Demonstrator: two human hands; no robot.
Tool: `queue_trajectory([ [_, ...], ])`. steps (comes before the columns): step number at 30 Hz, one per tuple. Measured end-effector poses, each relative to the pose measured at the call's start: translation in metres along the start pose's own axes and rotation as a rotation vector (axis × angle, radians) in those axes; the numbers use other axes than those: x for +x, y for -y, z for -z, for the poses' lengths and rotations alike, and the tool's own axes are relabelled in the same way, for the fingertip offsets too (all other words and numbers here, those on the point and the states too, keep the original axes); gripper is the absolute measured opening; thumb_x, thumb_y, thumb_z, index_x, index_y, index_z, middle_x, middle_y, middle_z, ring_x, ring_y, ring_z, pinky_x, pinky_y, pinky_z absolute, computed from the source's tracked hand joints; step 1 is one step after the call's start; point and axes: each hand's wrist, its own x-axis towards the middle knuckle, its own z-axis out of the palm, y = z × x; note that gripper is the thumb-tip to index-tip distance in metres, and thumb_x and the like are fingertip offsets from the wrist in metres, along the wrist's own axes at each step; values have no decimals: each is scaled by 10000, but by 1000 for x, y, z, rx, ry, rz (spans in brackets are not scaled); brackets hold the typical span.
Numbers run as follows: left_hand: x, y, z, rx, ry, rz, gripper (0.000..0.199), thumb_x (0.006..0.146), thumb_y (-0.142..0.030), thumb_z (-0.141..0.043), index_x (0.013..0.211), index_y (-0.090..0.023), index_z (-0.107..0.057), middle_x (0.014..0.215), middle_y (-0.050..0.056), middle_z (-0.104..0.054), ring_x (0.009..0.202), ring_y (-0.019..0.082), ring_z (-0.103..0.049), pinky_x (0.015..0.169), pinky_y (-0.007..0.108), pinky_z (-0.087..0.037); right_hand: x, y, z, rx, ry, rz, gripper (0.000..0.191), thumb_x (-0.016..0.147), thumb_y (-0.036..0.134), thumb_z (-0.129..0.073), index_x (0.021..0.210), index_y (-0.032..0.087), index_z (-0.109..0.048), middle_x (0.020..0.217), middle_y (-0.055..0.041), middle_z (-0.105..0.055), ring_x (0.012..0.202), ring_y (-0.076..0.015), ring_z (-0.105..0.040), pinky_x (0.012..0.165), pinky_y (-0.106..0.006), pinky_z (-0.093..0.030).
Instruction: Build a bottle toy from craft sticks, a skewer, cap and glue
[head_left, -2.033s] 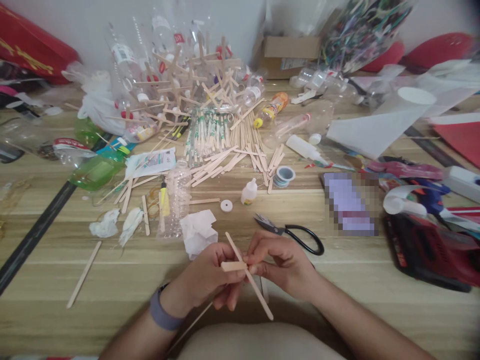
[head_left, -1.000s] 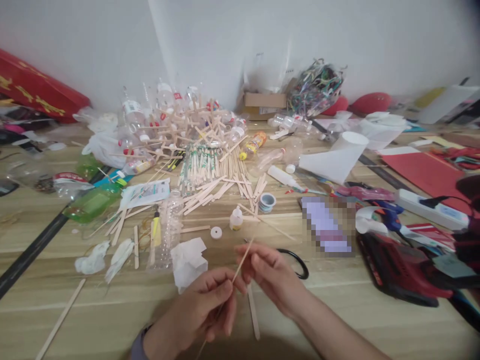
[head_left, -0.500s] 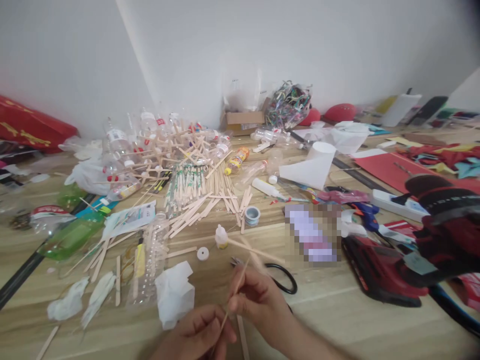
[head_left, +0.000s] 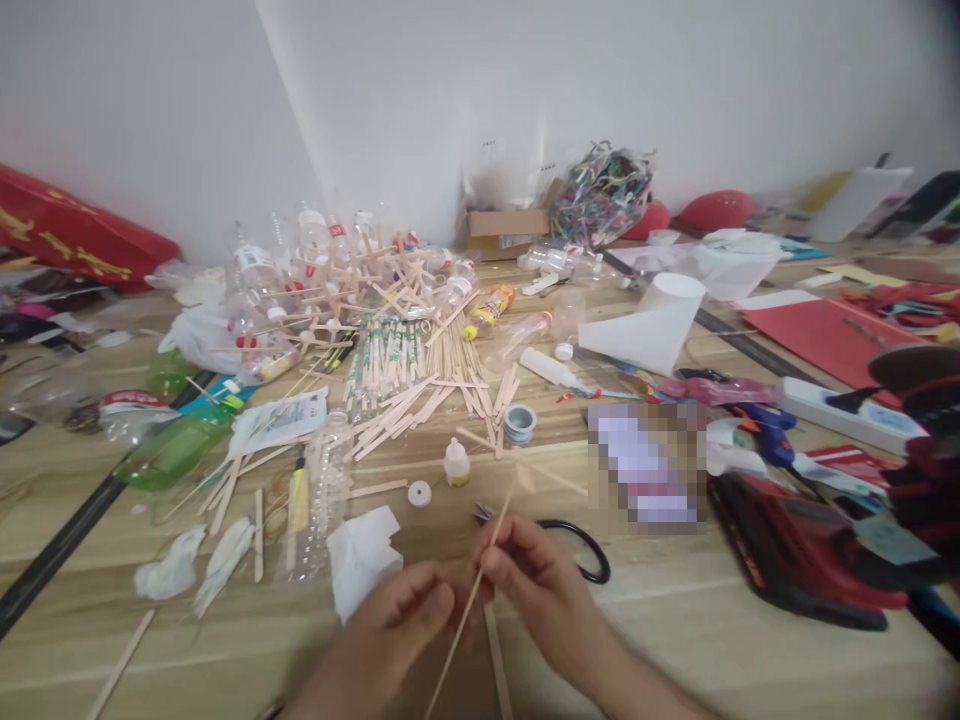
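A thin wooden stick (head_left: 456, 640) slants up in front of me, pinched between the thumb and fingers of my right hand (head_left: 544, 590). My left hand (head_left: 405, 620) is beside the stick's middle, its thumb apart from it and its fingers, partly blurred, loosely curled behind. Under my hands a flat craft stick (head_left: 496, 660) lies on the table. Scissors with a black handle (head_left: 606, 565) are partly covered by my right hand. Beyond my hands stand a small white glue bottle (head_left: 456, 465) and a white disc with a hole (head_left: 420, 500). Crumpled white tissue (head_left: 365, 550) lies next to my left hand.
Craft sticks (head_left: 390, 420) and plastic bottles (head_left: 255, 265) are heaped at the back left. A grey-blue spool (head_left: 519, 425) and a blurred-out phone-like object (head_left: 641, 465) lie ahead. At right are a red and black power tool (head_left: 802, 550) and a white power strip (head_left: 847, 412).
My left thumb has come off the stick, and more of its lower part shows. My right hand still pinches it. The view has shifted slightly left.
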Motion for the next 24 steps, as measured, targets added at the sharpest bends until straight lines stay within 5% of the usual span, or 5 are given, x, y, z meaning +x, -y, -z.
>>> queue_trajectory([
  [5, 24, -12, 22, 866, -493, -97, 188, 918, -272, -487, 977, -179, -639, 984, 86, -673, 940, 244, -597, 846, 369, -456, 10, 12, 10, -71, -190, 44, 398, 809, 532, -672, 702, 199, -483, 618, 6, -653, 451, -80, -527, 465, -195, -421],
  [7, 38, -10, 25, 942, -553, -95, 188, 895, -233, -536, 1035, -147, -626, 1050, 120, -645, 1013, 280, -561, 911, 420, -429, 12, 15, 13, -102, -230, 71, 391, 806, 528, -678, 712, 198, -492, 608, 9, -658, 445, -77, -527, 463, -190, -422],
  [15, 64, 1, 24, 1039, -526, -56, 104, 809, -108, -615, 910, -113, -636, 978, 125, -608, 954, 278, -566, 875, 408, -458, 15, 18, 18, -157, -282, 104, 393, 804, 536, -678, 714, 192, -511, 606, 6, -662, 451, -67, -524, 464, -175, -422],
  [24, 26, -14, 30, 932, -434, -76, 236, 855, -157, -559, 1086, -160, -606, 1065, 90, -664, 923, 226, -635, 832, 361, -506, 17, 20, 29, -96, -370, 188, 322, 853, 488, -647, 791, 208, -499, 593, 43, -656, 396, -62, -528, 428, -165, -410],
])
